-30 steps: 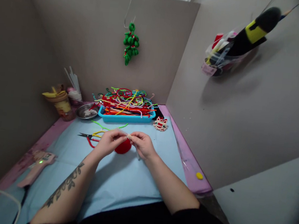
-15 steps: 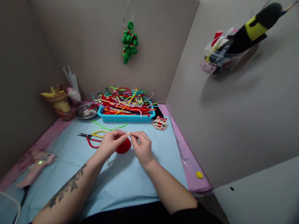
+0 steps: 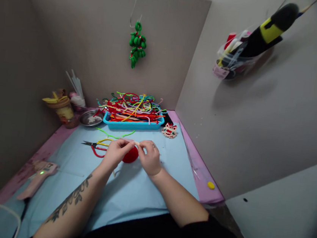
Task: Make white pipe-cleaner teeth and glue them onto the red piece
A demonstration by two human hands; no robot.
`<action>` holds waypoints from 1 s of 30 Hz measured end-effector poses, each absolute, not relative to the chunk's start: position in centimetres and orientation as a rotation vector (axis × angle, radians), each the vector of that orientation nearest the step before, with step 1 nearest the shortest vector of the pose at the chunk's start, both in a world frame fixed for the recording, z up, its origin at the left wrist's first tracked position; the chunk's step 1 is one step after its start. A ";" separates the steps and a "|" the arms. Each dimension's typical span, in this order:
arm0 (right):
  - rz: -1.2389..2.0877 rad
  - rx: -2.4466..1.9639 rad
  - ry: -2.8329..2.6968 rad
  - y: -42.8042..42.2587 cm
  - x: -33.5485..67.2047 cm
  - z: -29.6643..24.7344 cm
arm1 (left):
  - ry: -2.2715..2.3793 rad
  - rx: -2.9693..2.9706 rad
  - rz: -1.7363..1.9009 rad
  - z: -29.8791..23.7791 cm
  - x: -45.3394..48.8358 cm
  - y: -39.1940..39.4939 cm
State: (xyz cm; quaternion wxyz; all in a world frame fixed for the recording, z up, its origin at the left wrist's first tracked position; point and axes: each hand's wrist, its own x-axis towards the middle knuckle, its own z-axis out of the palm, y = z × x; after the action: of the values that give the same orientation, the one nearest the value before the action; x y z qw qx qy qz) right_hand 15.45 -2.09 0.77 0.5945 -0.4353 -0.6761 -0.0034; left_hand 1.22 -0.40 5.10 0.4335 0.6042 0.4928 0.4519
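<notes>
My left hand [image 3: 117,151] and my right hand [image 3: 150,157] meet over the middle of the table, both closed in a pinch. Between their fingertips is a small cream fuzzy piece [image 3: 136,143], which looks like a pipe cleaner; its ends are hidden by the fingers. Just below lies a round red fuzzy piece [image 3: 130,155], partly covered by my left hand. Scissors [image 3: 95,146] with one yellow and one red handle lie beside my left hand, blades pointing left. A bright green pipe cleaner [image 3: 113,134] rests behind the hands.
A blue tray [image 3: 135,125] heaped with coloured pipe cleaners stands at the back. Left of it are a metal bowl [image 3: 92,119] and a brown cup [image 3: 68,118]. A pink glue gun [image 3: 39,180] lies front left. A cream-and-red figure [image 3: 170,131] sits right, a yellow disc [image 3: 211,185] near the edge.
My right hand's fingers have curled and turned slightly around the cream piece. The left hand keeps its pinch in nearly the same place.
</notes>
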 end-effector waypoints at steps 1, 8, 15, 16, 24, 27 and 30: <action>-0.016 -1.011 -1.558 -2.0 15.4 0.7 | 1.231 1.497 1.118 5.1 1.2 -0.4; -0.052 -1.035 -1.616 -1.9 15.5 0.7 | 1.251 1.472 1.097 5.1 1.3 -0.5; 0.246 -1.066 -1.594 -2.1 15.5 1.4 | 1.265 1.675 1.077 5.5 1.0 -0.5; 0.331 -1.066 -1.593 -2.1 15.6 1.6 | 1.256 1.715 1.075 5.4 0.8 -0.4; 0.553 -1.029 -1.656 -1.8 16.3 2.2 | 1.140 1.886 1.091 4.8 -0.2 0.2; 0.508 -1.023 -1.651 -1.8 16.4 2.3 | 1.170 1.862 1.089 4.6 -0.3 0.3; 0.431 -1.014 -1.645 -1.9 16.5 2.2 | 1.208 1.843 1.066 4.7 -0.3 0.3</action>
State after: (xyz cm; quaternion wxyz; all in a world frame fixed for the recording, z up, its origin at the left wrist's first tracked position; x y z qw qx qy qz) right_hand 16.48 -1.89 2.18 0.5487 -0.4280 -0.6947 0.1820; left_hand -0.33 0.26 4.69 0.3398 0.7081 0.4641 0.4096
